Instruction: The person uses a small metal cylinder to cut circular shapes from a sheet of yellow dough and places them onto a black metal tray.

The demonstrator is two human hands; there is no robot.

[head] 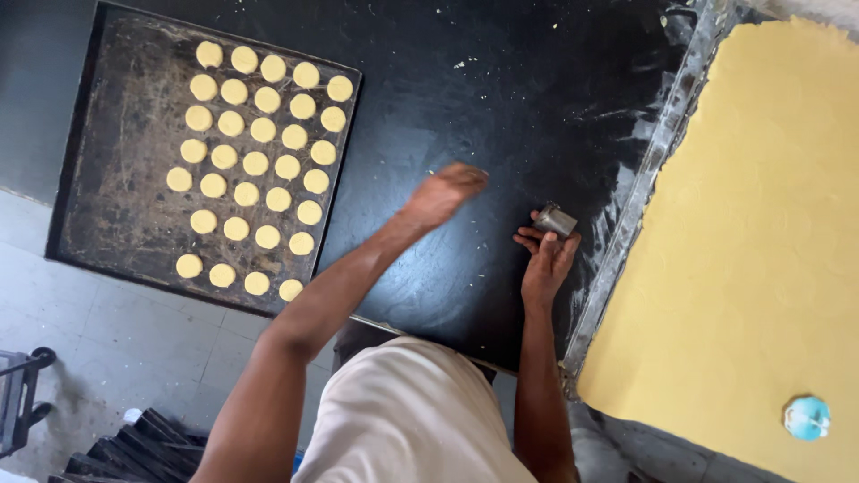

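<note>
A broad stretch of bare black tabletop lies open between the baking tray, its right half filled with dough rounds, and the rolled dough sheet. A metal rail borders the sheet's left edge.

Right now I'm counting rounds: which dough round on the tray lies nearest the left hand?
The round ending the second-lowest row, at the tray's right edge; the left hand hovers just beyond it.

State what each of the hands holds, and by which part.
Right hand: small round metal cutter, fingertips around its side wall. Left hand: nothing visible.
</note>
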